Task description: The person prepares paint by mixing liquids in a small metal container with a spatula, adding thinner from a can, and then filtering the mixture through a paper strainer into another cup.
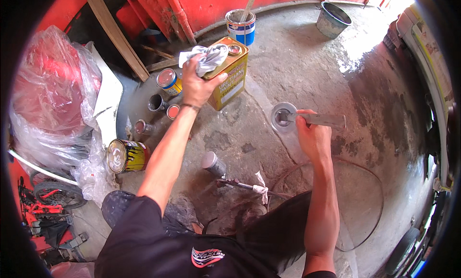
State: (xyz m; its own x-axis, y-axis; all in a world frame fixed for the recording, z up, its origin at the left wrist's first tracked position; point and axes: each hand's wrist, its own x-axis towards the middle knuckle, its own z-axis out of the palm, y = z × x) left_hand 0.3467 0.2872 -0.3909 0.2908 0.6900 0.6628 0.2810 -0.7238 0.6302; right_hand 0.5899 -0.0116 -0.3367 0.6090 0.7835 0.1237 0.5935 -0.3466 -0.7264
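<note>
My left hand (198, 86) is closed over a crumpled white rag (211, 59) on top of a tall rectangular gold tin can (230, 81). The thumb lies along the tin's upper edge, and whether the fingers also hold a handle under the rag is hidden. My right hand (312, 138) grips a flat grey stirring stick (322, 120) around its middle. The stick's lower end dips into a round metal can (284, 128) on the floor, with grey stuff inside.
Left of the gold tin stand several paint cans, among them a yellow one (127, 156). A lidded grey cup (213, 163) and a spray gun (235, 183) with a hose (382, 201) lie nearer. Farther off are a blue-and-white bucket (247, 34) and a dark tub (333, 21).
</note>
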